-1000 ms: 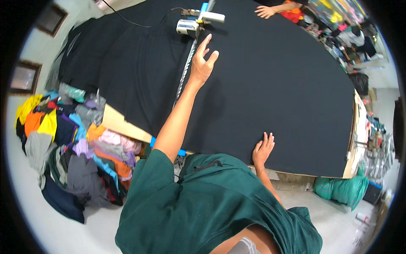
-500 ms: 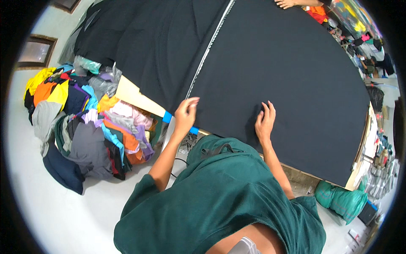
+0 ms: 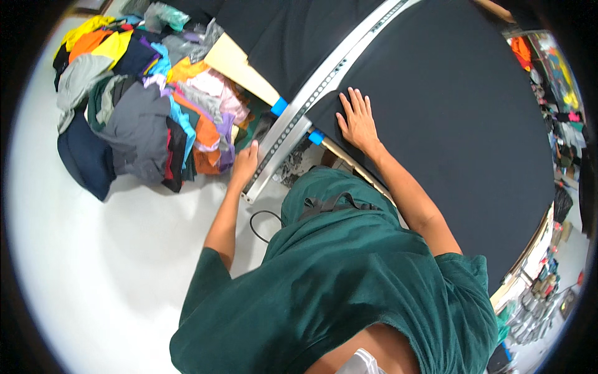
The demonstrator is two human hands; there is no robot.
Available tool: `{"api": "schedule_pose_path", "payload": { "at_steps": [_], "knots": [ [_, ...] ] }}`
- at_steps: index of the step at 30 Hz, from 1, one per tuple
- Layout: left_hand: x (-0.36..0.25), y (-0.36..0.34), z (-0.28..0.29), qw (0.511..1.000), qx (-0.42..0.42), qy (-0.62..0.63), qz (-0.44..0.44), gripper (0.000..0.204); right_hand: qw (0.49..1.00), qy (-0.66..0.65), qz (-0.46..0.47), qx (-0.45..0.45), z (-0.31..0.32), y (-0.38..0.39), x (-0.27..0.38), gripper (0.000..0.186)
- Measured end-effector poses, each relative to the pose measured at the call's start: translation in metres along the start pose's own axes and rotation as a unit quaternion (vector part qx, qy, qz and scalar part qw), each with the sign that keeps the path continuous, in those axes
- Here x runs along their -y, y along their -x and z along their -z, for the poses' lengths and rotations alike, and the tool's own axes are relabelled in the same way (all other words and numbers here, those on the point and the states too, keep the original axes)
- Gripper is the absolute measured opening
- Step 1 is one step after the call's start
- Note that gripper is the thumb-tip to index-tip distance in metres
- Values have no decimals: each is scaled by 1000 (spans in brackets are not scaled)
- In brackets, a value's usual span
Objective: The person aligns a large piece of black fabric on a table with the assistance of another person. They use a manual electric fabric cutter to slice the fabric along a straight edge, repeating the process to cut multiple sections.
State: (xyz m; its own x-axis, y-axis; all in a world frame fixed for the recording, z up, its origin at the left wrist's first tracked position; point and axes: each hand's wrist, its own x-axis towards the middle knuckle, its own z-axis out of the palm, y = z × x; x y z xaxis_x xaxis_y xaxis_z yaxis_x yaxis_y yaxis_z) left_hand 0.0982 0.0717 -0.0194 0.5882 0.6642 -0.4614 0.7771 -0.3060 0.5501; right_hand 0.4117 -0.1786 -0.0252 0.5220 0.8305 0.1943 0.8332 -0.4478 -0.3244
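Note:
A long silver metal rail (image 3: 293, 126) with a row of dark holes runs across the table, its near end jutting past the table edge. My left hand (image 3: 245, 164) is closed on the side of that end, thumb up and the other fingers largely hidden. Black fabric (image 3: 455, 137) is spread over the tabletop on both sides of the rail. On it, just right of the rail, my right hand (image 3: 359, 123) lies flat with fingers stretched out, holding nothing.
A heap of coloured clothes and cloth (image 3: 140, 118) lies left of the table. A pale wooden table edge (image 3: 240, 65) shows beside blue tape (image 3: 316, 136). Another person's arm (image 3: 496, 10) reaches in at the far right. A black cable (image 3: 252, 223) hangs near my left forearm.
The rail now shows wide and swung out past the table edge at the near side. My left hand has taken hold of its end; my right hand has moved farther up the fabric and flattened.

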Motion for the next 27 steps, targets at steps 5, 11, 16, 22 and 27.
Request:
{"api": "schedule_pose_path", "payload": {
  "at_steps": [5,11,16,22,27],
  "knots": [
    [-56,7,46,998,19,-67,3,84,992,83,50,84,-14,-21,10,54],
    [-94,30,63,998,2,-62,-34,80,991,22,62,118,-19,-49,25,54],
    [-104,42,46,965,-130,-11,-227,35,979,-200,-3,46,48,37,41,36],
    [-159,134,56,915,358,-32,-183,32,856,-396,-275,188,236,161,47,28],
    [-207,144,71,915,372,-12,-159,32,778,-423,-423,191,313,234,95,23]
  ]
}}
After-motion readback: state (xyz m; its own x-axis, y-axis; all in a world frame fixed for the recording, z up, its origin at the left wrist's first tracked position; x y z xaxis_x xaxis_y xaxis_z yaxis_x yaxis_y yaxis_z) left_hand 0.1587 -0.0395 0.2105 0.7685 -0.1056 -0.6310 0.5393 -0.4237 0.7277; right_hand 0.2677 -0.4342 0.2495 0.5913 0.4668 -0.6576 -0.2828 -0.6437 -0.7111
